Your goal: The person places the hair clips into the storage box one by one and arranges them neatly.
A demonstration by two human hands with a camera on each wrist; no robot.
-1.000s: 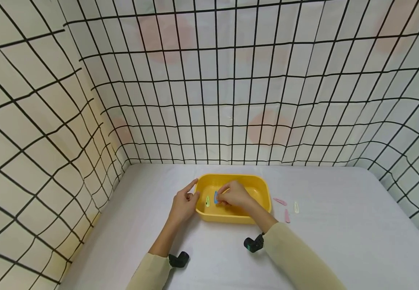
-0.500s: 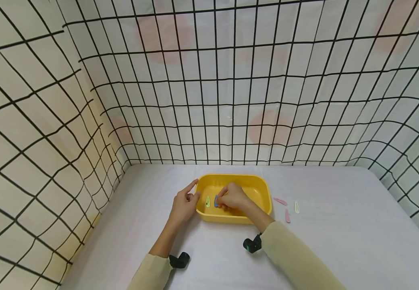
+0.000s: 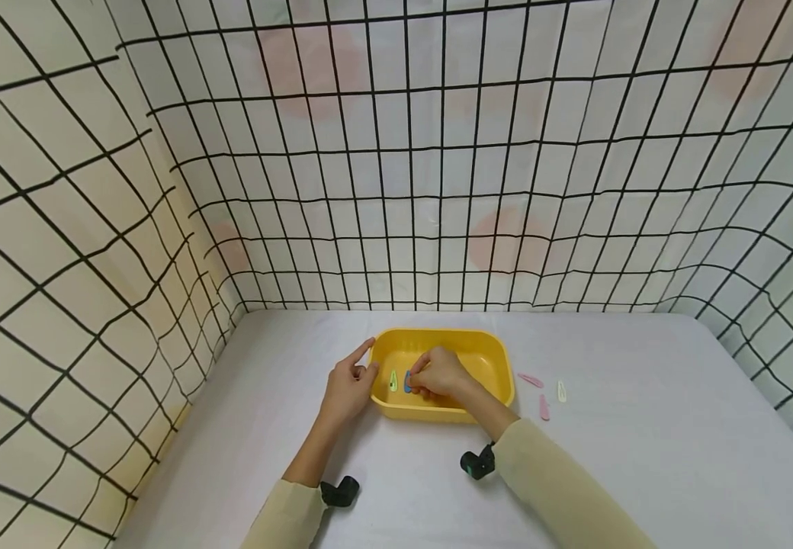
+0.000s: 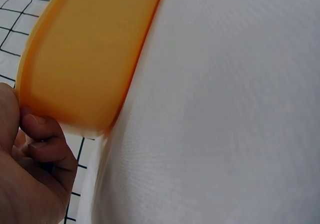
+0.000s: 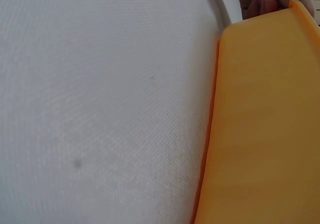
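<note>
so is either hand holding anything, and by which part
The right hand pinches the blue clip, exact spot hidden; the left hand holds the yellow tray at its left end.

The blue clip point(image 3: 407, 382) is partly hidden (behind the right fingers point(image 3: 422, 362)).

The tray point(image 3: 438, 415) sits on the surface point(image 3: 650, 457), before the far grid point(image 3: 438, 175). The left grip point(image 3: 349, 389) is at its left end. Inside, toward the left, are the left clip point(image 3: 393, 381) and, just right of it, the second clip point(image 3: 407, 382) at the right grip point(image 3: 441, 371). Outside, right of the tray, lie a far clip point(image 3: 530, 380), a near clip point(image 3: 544, 408) and an outermost clip point(image 3: 562, 391).
</note>
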